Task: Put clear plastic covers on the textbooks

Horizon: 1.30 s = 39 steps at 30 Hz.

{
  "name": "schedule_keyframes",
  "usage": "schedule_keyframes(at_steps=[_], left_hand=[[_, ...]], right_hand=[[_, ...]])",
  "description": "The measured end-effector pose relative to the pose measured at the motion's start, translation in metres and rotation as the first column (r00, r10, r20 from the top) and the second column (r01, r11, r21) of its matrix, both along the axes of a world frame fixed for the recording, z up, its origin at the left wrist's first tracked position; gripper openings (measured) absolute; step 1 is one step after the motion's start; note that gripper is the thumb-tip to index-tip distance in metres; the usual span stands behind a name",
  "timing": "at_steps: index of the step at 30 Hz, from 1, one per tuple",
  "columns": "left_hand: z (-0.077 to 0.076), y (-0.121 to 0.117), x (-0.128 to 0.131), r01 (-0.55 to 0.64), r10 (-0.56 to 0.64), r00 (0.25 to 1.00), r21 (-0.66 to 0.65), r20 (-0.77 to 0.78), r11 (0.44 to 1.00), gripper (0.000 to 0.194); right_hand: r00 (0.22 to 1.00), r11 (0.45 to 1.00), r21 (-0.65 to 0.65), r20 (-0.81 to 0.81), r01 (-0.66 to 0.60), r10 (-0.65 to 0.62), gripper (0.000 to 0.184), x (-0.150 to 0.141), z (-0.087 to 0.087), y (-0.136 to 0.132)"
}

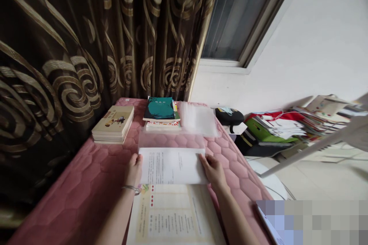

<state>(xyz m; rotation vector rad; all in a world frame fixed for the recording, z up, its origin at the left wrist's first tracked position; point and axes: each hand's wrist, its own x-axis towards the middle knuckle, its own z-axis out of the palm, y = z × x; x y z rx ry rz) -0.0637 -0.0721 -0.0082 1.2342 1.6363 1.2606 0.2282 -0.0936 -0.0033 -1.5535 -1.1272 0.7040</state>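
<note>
My left hand (134, 169), with a bracelet at the wrist, grips the left edge of a white printed page (172, 166). The page's right edge is pinched by my right hand (213, 171). A strip of clear plastic film (172, 141) stretches past the page's far edge; how far it runs along the page I cannot tell. Directly below my hands lies a larger printed sheet or booklet (175, 214) with a yellowish border and red dots. Beyond them rests a teal book (159, 109) on other books. Right of it is a pile of clear plastic sheets (198, 118).
All this lies on a pink quilted mattress (97, 176). A stack of beige books (115, 122) stands at its far left, by a dark patterned curtain (155, 34). Right of the mattress are a black case (229, 116), a green bag (261, 128) and paper piles (313, 118).
</note>
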Motion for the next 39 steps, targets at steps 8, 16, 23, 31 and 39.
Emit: schedule_keyframes(at_steps=[8, 16, 23, 31, 39], left_hand=[[0.013, -0.002, 0.001, -0.005, 0.003, 0.998, -0.029, -0.070, 1.000, 0.037], [0.011, 0.000, 0.000, 0.017, -0.017, 0.999, -0.018, -0.034, 1.000, 0.038], [0.002, 0.000, 0.000, -0.024, 0.024, 1.000, 0.011, 0.001, 1.000, 0.040], [0.013, -0.004, 0.003, -0.026, 0.026, 1.000, -0.012, -0.015, 1.000, 0.042], [0.013, -0.004, 0.004, -0.022, 0.022, 0.999, 0.008, -0.035, 1.000, 0.038]], right_hand=[[1.000, 1.000, 0.008, -0.015, 0.016, -0.016, 0.049, -0.002, 0.001, 0.000], [0.999, 0.999, -0.020, 0.018, 0.050, -0.050, 0.054, -0.005, 0.003, 0.000], [0.996, 1.000, 0.006, -0.087, 0.020, -0.020, 0.048, -0.004, 0.003, -0.002], [0.996, 0.998, 0.030, -0.066, 0.061, -0.059, 0.051, -0.004, -0.001, 0.000], [0.986, 0.999, 0.036, -0.167, 0.033, -0.027, 0.048, -0.008, 0.008, -0.004]])
